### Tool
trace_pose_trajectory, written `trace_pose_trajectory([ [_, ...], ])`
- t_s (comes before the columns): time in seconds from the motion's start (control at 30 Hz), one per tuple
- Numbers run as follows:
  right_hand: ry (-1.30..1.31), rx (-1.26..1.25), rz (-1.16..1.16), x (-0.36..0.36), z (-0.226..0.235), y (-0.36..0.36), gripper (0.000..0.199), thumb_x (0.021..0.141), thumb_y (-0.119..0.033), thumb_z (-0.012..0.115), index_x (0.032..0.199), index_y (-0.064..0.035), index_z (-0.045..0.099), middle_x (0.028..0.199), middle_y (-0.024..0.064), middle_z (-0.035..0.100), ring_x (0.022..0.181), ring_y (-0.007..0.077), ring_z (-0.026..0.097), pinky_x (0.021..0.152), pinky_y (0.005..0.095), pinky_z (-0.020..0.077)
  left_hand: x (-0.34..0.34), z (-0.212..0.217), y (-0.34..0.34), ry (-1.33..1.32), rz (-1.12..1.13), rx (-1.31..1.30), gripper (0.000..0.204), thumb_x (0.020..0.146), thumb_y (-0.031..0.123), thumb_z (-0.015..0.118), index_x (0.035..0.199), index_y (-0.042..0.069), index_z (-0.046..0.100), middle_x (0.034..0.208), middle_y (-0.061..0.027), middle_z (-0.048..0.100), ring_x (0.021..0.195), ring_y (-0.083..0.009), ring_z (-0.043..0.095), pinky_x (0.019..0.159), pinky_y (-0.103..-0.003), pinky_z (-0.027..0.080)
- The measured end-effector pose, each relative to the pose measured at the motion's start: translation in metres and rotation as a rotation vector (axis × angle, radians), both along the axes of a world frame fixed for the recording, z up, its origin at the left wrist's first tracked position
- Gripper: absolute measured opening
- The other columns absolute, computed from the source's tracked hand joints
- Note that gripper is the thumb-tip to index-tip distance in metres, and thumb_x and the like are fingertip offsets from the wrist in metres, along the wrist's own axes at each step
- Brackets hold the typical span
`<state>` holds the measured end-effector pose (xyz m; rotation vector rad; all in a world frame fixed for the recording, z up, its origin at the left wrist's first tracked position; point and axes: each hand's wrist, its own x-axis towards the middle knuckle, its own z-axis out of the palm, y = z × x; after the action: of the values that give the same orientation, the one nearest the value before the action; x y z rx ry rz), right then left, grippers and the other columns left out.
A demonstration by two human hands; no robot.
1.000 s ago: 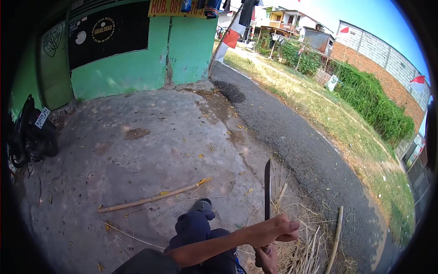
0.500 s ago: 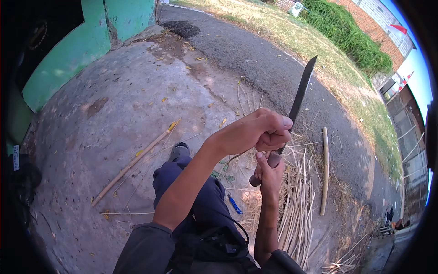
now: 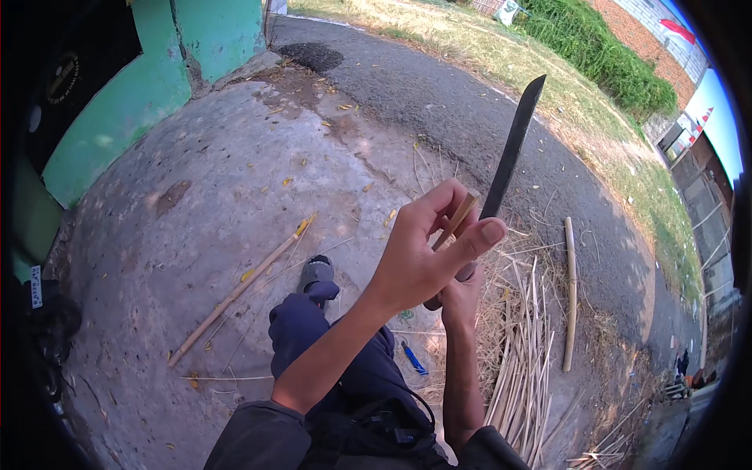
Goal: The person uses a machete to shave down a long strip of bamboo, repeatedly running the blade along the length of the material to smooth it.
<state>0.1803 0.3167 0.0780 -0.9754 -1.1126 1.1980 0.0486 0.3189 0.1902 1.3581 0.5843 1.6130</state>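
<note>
My right hand [image 3: 460,301] is wrapped round the handle of a machete, partly hidden behind my other hand. Its long dark blade [image 3: 513,153] points up and away. My left hand [image 3: 423,251] is closed on a short, narrow tan strip, apparently bamboo [image 3: 460,215], with the thumb stretched along it toward the base of the blade. Whether the strip touches the blade I cannot tell. Below and to the right, a pile of split bamboo strips [image 3: 523,360] lies on the ground.
A bamboo pole [image 3: 569,298] lies right of the pile. On the left is a long stick [image 3: 235,301] with a yellowish end. A blue cutter-like tool [image 3: 413,358] lies beside my leg. Beyond runs an asphalt path [image 3: 423,94]; a green wall [image 3: 223,39] stands far left.
My left hand has turned over and drawn slightly back, bringing the tan strip into sight. The machete stays upright in my right hand, nearly unmoved.
</note>
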Motion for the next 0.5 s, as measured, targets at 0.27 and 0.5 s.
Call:
trace_pose_trajectory([
  [0.27,-0.029,0.010,-0.117,0.009,-0.013,-0.007,0.032,0.092,-0.005,0.075,0.079,-0.0093,0.046,0.098,0.0102,0.072,0.057,0.0040,0.051,0.050,0.0231,0.0396,0.000,-0.025,0.004,0.155,0.105,-0.039,0.056,0.107,0.058,0.043,0.083,0.007,0.041,0.076,0.0035,0.036,0.067,-0.0065,0.032,0.060,-0.026,0.029],
  [0.5,-0.134,-0.288,0.103,0.024,-0.026,-0.073,0.030,0.101,-0.027,0.064,0.085,-0.0052,0.052,0.075,0.0061,0.064,0.050,0.0056,0.046,0.046,0.0245,0.0360,0.006,-0.023,0.005,0.100,-0.062,-0.021,0.071,0.101,0.074,0.032,0.070,0.011,0.029,0.065,0.0042,0.026,0.058,-0.0085,0.023,0.055,-0.028,0.019],
])
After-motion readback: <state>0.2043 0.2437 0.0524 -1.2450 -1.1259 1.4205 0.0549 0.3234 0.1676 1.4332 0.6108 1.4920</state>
